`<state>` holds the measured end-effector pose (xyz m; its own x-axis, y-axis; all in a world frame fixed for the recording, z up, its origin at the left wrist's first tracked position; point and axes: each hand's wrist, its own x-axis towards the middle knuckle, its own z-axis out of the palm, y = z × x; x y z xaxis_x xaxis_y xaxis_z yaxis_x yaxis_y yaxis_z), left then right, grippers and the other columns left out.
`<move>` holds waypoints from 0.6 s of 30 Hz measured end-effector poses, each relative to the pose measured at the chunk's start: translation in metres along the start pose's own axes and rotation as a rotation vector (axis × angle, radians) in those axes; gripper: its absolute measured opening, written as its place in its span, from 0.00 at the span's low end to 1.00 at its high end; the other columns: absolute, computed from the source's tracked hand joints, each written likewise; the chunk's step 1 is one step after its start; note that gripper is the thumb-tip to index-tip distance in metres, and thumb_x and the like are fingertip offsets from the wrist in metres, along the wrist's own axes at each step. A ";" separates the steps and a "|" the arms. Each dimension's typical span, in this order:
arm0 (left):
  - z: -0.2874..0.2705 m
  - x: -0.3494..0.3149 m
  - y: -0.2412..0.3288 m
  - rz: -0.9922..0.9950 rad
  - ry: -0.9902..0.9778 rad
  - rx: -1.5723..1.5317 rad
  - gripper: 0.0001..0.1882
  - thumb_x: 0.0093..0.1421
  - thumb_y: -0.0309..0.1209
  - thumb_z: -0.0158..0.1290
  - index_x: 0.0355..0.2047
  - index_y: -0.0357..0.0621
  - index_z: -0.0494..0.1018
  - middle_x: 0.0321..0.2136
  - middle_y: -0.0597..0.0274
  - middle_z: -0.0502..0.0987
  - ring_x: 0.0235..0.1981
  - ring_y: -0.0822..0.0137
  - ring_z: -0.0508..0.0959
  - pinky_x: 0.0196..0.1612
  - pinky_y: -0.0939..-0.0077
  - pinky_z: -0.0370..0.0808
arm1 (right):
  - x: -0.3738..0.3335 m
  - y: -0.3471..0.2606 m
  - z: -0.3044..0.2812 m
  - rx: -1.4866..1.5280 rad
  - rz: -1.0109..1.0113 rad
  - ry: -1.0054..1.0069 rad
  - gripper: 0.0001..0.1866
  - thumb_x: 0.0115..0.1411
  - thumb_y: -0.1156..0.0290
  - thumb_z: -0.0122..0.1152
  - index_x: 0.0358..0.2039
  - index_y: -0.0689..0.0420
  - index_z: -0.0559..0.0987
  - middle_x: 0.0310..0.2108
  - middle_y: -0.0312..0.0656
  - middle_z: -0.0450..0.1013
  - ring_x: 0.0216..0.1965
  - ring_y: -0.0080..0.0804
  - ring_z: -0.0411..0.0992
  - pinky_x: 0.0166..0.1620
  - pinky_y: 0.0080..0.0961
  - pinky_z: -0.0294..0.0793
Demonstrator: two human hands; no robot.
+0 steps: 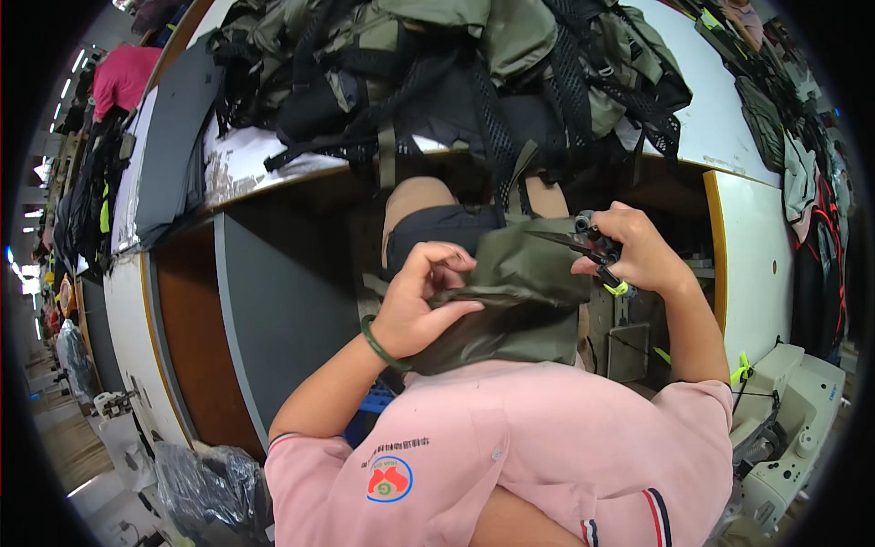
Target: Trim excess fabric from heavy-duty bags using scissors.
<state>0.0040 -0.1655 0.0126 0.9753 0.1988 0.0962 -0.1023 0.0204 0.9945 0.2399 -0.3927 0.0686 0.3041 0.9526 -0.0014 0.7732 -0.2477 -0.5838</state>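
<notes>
Across my lap lies an olive-green fabric piece (533, 264), its surface creased and a folded edge facing me. My left hand (421, 305), with a dark green bangle at the wrist, pinches that edge between thumb and fingers. In my right hand (643, 244) is a pair of black scissors (563, 240), fingers wrapped round the handles. The blades point left, over the upper right part of the fabric; I cannot tell whether they touch it. A yellow-green tie (620, 289) hangs from the scissors by the handles.
A heap of olive and black backpacks (437, 73) with mesh straps covers the white table (241, 173) ahead. Grey panels (273, 292) and a white board (752, 246) flank my legs. To my right stands a sewing machine (802, 419); people sit farther off.
</notes>
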 end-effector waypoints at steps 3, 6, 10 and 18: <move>-0.051 -0.006 0.001 -0.269 -0.318 -0.063 0.21 0.59 0.27 0.61 0.52 0.37 0.71 0.45 0.57 0.78 0.50 0.68 0.76 0.54 0.72 0.70 | 0.000 0.018 0.008 0.123 0.081 0.062 0.24 0.44 0.58 0.81 0.24 0.59 0.72 0.21 0.44 0.68 0.25 0.44 0.61 0.30 0.35 0.63; -0.117 -0.070 0.001 -0.783 -0.502 -0.234 0.17 0.58 0.30 0.63 0.47 0.37 0.78 0.47 0.56 0.79 0.49 0.67 0.77 0.54 0.72 0.72 | 0.016 0.029 0.010 0.150 0.071 0.091 0.23 0.46 0.61 0.80 0.25 0.60 0.73 0.21 0.42 0.69 0.24 0.36 0.63 0.31 0.33 0.65; -0.119 -0.180 0.036 -1.078 -0.288 -0.255 0.12 0.61 0.32 0.61 0.44 0.41 0.81 0.49 0.60 0.80 0.52 0.67 0.77 0.54 0.67 0.74 | 0.047 0.058 0.011 0.288 0.165 0.239 0.22 0.51 0.61 0.77 0.30 0.62 0.74 0.23 0.42 0.71 0.25 0.30 0.70 0.32 0.29 0.69; -0.131 -0.267 -0.016 -1.193 -0.050 -0.120 0.13 0.62 0.35 0.60 0.45 0.42 0.80 0.47 0.62 0.80 0.49 0.68 0.77 0.52 0.68 0.75 | 0.186 0.092 0.006 0.526 0.247 0.575 0.22 0.54 0.60 0.76 0.33 0.61 0.73 0.26 0.38 0.73 0.24 0.21 0.71 0.28 0.22 0.70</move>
<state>-0.2800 -0.0905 -0.0346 0.4742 -0.0457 -0.8792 0.8560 0.2574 0.4483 0.3641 -0.2367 0.0102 0.7799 0.6068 0.1536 0.3279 -0.1870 -0.9260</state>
